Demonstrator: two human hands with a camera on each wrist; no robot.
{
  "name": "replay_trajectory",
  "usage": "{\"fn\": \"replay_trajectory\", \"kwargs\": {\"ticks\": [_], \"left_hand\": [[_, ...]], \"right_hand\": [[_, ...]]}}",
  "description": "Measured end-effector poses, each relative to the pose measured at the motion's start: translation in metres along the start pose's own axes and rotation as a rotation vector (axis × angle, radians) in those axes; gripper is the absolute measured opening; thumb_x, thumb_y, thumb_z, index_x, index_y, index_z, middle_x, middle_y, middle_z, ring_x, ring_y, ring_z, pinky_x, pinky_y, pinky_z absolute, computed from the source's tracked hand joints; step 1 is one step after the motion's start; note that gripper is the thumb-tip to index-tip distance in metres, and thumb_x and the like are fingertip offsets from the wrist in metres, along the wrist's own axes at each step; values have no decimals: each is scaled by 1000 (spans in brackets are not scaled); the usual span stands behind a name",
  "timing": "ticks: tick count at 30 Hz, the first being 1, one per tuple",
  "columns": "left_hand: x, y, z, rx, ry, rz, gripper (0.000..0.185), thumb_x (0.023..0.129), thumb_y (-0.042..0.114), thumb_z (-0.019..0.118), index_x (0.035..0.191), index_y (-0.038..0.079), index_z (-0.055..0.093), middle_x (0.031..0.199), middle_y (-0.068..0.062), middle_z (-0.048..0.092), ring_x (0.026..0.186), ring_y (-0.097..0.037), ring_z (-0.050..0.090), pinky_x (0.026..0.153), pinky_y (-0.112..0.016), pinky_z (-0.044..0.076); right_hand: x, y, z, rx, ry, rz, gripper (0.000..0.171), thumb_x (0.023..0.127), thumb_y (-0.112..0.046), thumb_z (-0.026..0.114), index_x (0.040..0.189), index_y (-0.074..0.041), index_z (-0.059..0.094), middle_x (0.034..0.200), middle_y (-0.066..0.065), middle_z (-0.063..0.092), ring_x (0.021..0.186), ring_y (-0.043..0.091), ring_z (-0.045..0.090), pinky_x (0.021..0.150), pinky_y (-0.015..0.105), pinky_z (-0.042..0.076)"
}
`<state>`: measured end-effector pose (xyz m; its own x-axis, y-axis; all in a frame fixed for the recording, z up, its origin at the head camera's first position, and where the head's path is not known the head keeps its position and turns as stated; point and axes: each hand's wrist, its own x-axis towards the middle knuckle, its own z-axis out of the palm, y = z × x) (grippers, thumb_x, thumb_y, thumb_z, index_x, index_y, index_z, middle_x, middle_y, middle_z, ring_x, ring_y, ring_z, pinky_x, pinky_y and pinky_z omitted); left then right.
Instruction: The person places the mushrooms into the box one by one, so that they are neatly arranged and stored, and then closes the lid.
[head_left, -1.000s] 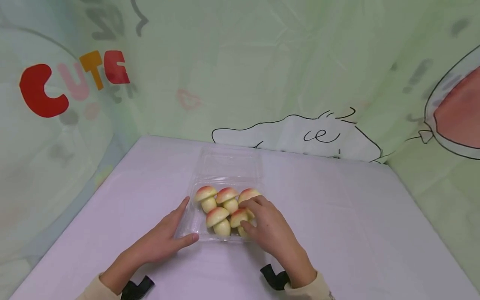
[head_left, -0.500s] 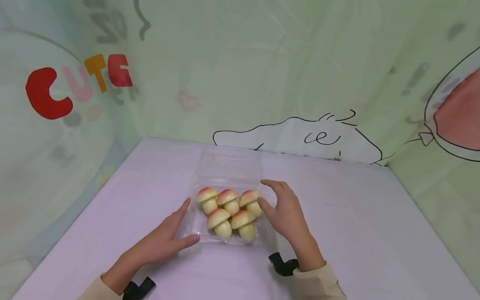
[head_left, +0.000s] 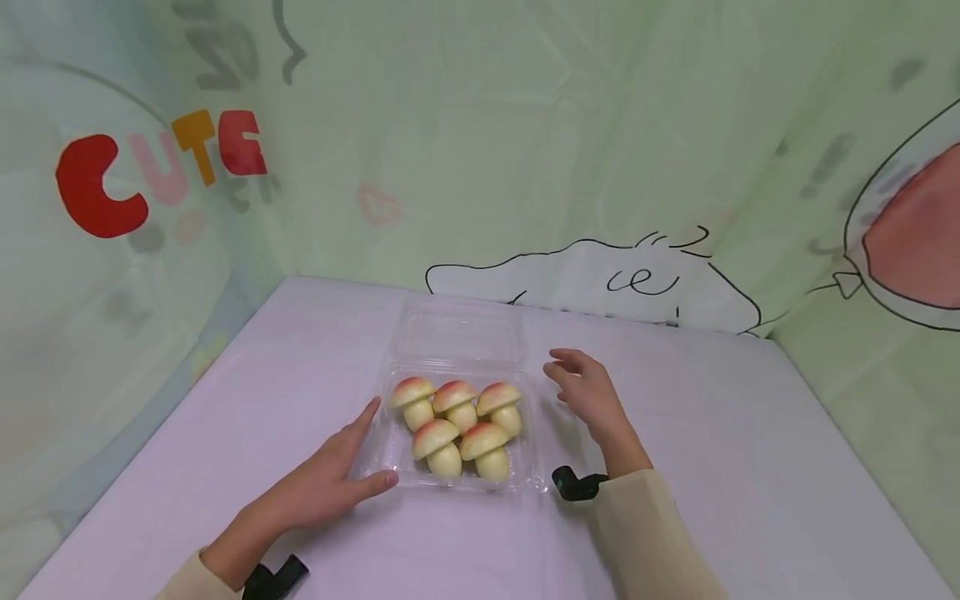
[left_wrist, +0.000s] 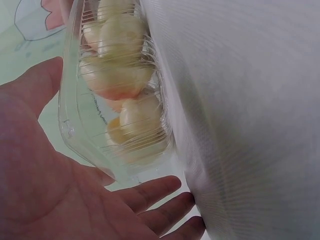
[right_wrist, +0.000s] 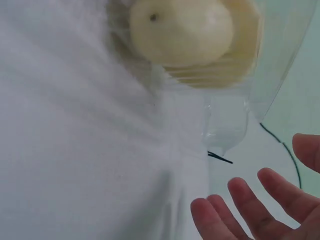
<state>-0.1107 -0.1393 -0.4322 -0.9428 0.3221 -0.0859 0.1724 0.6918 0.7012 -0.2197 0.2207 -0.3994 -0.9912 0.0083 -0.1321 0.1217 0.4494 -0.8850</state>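
Observation:
Several mushroom-shaped pieces [head_left: 435, 442], cream with red-tinged caps, lie in two rows inside a clear plastic clamshell box [head_left: 405, 477]. Its lid [head_left: 459, 332] is folded back flat behind it. My left hand [head_left: 322, 483] rests at the box's left side, thumb by the front corner and fingers spread along the wall; the left wrist view shows the palm beside the clear rim [left_wrist: 66, 127]. To the right of the box, my right hand [head_left: 592, 400] hovers with loosely bent fingers and holds nothing. In the right wrist view one mushroom-shaped piece [right_wrist: 185, 35] shows through the wall.
A pale cloth covers the table [head_left: 675, 433]. Behind it hangs a printed green curtain [head_left: 525, 150], which also runs along the left and right sides. Black wrist mounts [head_left: 577, 483] sit on both forearms.
My right hand has lifted off the front-right mushroom-shaped piece and moved right, out past the box's side. My left hand has stayed at the left wall.

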Motion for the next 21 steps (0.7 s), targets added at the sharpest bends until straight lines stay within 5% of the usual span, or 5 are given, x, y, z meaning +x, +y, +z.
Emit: {"fn": "replay_trajectory", "kwargs": {"ticks": [9,13,21], "left_hand": [[-1,1,0,-13,-4,2,103,95,57,68,168,16,8,169,-22,23,156,-44,23,122,-65,24],[-1,1,1,-10,-3,7,103,95,57,67,168,16,8,169,-22,23,156,-44,23,122,-64,24],[0,0,0,9,10,16,104,95,59,66,168,14,9,169,-22,24,156,-44,24,122,-64,24]], "right_hand": [[24,9,6,217,-144,124,53,108,-26,52,150,5,46,147,26,51,131,35,55,103,37,54],[28,10,7,231,-159,163,50,107,-25,55,150,1,48,147,22,52,128,31,55,94,31,56],[32,11,8,205,-179,153,48,104,-25,60,148,-6,54,147,15,55,123,28,58,97,32,56]]}}
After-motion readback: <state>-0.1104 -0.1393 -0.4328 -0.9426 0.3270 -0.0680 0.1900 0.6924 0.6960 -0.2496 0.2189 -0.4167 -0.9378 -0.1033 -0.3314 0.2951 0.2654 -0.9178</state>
